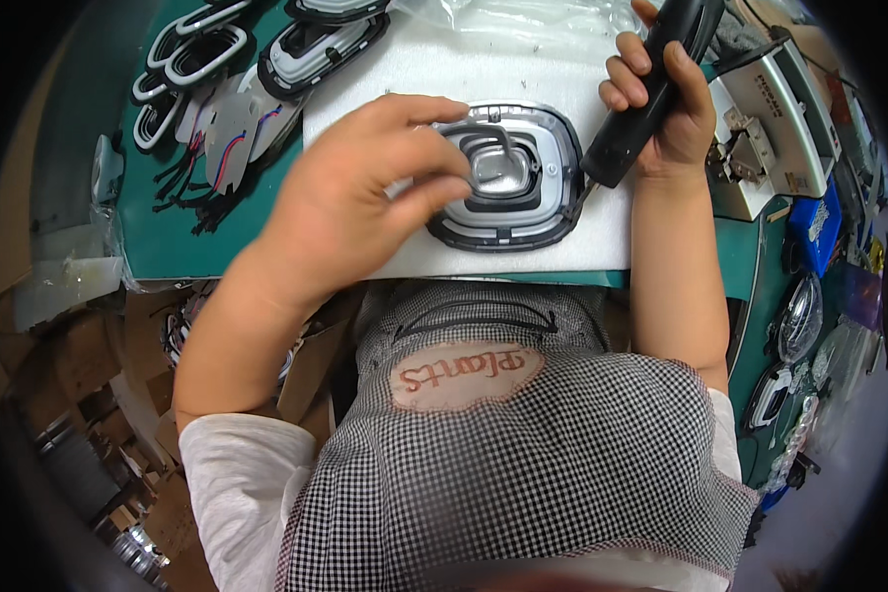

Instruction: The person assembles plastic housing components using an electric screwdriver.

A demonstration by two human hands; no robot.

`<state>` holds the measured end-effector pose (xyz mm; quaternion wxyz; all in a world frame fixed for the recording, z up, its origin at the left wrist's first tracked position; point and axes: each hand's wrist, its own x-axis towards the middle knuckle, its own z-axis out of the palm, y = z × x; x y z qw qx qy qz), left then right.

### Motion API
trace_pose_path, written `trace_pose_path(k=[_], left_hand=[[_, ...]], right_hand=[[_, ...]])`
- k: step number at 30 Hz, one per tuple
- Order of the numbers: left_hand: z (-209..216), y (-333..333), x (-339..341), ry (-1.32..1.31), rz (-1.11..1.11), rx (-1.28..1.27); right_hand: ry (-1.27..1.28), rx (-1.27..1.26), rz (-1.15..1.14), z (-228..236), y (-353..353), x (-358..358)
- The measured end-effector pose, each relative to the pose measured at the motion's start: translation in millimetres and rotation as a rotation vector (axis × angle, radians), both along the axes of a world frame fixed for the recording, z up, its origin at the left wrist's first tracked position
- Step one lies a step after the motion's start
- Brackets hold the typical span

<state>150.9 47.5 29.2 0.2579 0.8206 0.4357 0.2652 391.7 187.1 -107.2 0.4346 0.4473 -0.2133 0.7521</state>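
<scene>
A rounded-square lamp-like housing [516,235], black at the rim with stepped silver rings, lies on a white foam sheet [405,257] in front of me. My left hand [365,183] is over its left side, fingers curled and closed on a thin grey curved strip [483,129] that reaches above the housing's middle. Part of the strip is hidden behind the fingers. My right hand [676,118] grips a black electric screwdriver [629,138] from the right. The screwdriver tilts down to the left, its thin metal tip close to the housing's right rim; whether they touch I cannot tell.
More black-and-silver frames [326,49] and oval rings [202,54] are heaped at the back left, beside flat pieces with coloured wires [229,143]. A white boxy machine [775,118] stands at the right, near a blue tray [816,225]. Clear plastic bags [523,18] lie behind.
</scene>
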Motion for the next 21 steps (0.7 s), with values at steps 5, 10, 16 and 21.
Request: trace_pose_path(k=[5, 10, 16, 21], left_hand=[[-33, -21, 18, 0.009, 0.093, 0.110], [-53, -21, 28, -0.021, 0.196, 0.154], [-52, -24, 35, 0.138, 0.185, 0.262], [-44, -20, 35, 0.305, 0.140, 0.409]], right_hand=[[-0.841, -0.454, -0.562, 48, -46, 29], [-0.831, -0.515, -0.580, 48, -48, 27], [-0.849, -0.531, -0.600, 50, -51, 26], [-0.835, -0.536, -0.563, 54, -57, 20]])
